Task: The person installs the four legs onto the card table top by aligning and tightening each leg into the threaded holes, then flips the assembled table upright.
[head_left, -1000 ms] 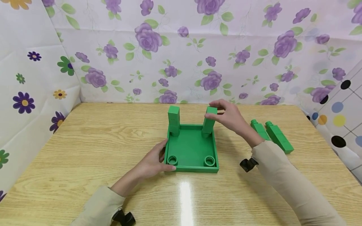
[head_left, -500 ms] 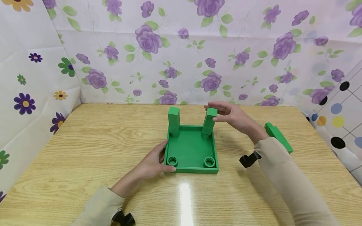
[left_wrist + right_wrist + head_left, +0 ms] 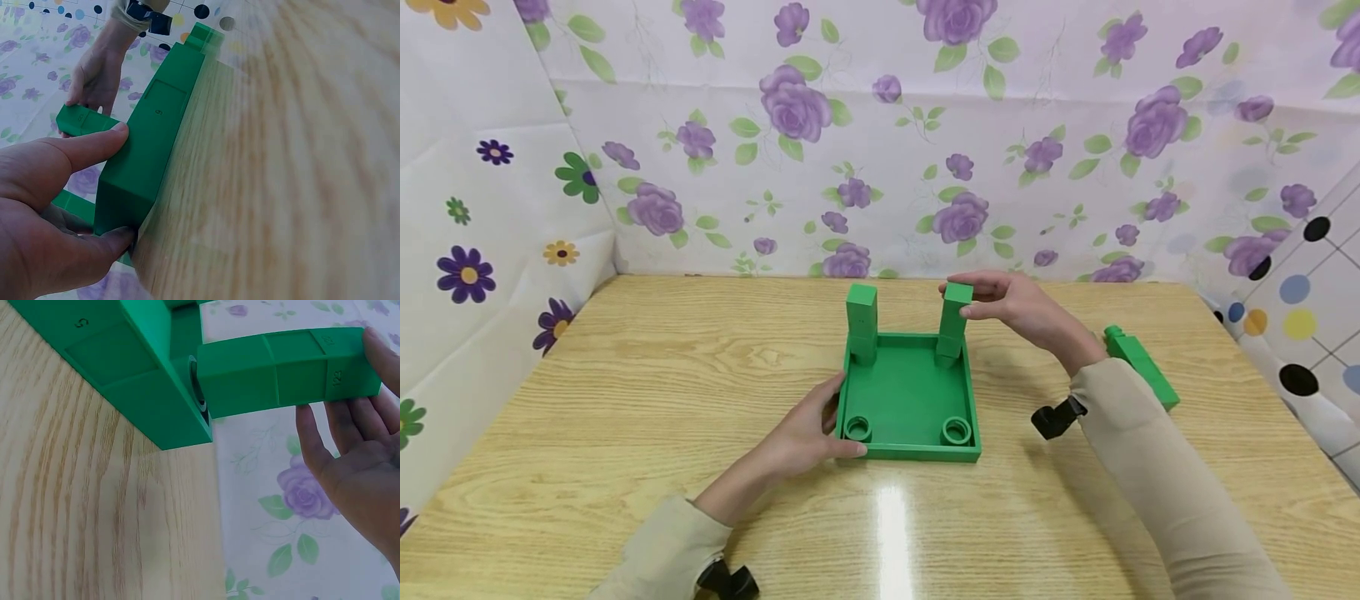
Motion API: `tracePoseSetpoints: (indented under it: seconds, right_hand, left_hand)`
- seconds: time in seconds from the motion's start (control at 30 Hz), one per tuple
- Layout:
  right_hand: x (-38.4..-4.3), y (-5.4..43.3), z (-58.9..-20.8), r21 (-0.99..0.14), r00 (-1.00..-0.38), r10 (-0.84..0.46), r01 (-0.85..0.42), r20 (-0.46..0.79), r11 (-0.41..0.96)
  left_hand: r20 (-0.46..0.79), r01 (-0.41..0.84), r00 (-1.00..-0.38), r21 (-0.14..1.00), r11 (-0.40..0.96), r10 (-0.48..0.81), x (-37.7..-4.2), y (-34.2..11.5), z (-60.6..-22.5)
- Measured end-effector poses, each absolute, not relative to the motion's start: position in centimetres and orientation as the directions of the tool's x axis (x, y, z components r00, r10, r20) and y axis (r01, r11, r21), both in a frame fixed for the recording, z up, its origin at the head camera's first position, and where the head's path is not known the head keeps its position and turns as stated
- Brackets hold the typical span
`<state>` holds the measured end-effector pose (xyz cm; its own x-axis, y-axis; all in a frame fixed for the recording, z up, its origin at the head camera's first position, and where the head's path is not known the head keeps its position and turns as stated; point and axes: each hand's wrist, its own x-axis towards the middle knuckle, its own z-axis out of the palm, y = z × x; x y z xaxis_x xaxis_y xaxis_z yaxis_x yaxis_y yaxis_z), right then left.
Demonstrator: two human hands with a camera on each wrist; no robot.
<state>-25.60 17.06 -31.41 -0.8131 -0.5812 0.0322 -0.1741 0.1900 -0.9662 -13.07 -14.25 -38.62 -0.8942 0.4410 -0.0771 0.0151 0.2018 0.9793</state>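
A green square tabletop (image 3: 910,387) lies underside up on the table, with a raised rim and round sockets (image 3: 956,430) at its two near corners. One green leg (image 3: 862,321) stands upright at the far left corner. My right hand (image 3: 1026,312) pinches a second leg (image 3: 952,321) near its top, thumb on the near side and fingers behind. The right wrist view shows that leg (image 3: 281,372) slightly tilted, its lower end at the corner socket (image 3: 197,384). My left hand (image 3: 801,429) grips the near left corner of the tabletop (image 3: 150,131), thumb over the front rim.
Another green leg (image 3: 1142,367) with a threaded end lies on the wooden table (image 3: 662,383) at the right, partly behind my right sleeve. Flowered cloth (image 3: 865,133) hangs along the table's back edge. Both wrists carry black cameras (image 3: 1057,418).
My right thumb has slid from across the leg's face to its right side, and the leg has turned slightly. The right forearm now covers one spare leg. My left hand stays put.
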Motion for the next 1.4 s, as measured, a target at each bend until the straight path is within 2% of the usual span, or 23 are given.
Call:
tracePoseSetpoints:
  seconds: [0.23, 0.63, 0.9, 1.4]
  right_hand:
    - [-25.3, 16.9, -31.7, -0.919, -0.862, -0.507, -0.223, 0.031, 0.324]
    - [-24.0, 14.7, -32.1, -0.836, -0.938, -0.308, -0.295, 0.161, 0.463]
    - [-23.8, 14.2, -32.4, -0.83, -0.949, -0.254, -0.291, 0.186, 0.476]
    - [-23.7, 14.1, -32.7, -0.828, -0.945, -0.254, -0.306, 0.205, 0.47]
  left_hand:
    - [-0.091, 0.002, -0.898, 0.978, 0.21, 0.43, -13.0, -14.3, -38.6]
    - [-0.084, 0.004, -0.893, 0.981, 0.196, 0.441, -13.0, -14.4, -38.5]
    - [-0.088, -0.005, -0.893, 0.983, 0.184, 0.442, -13.0, -14.4, -38.6]
    - [-0.094, -0.009, -0.899, 0.981, 0.195, 0.427, -13.0, -14.4, -38.5]
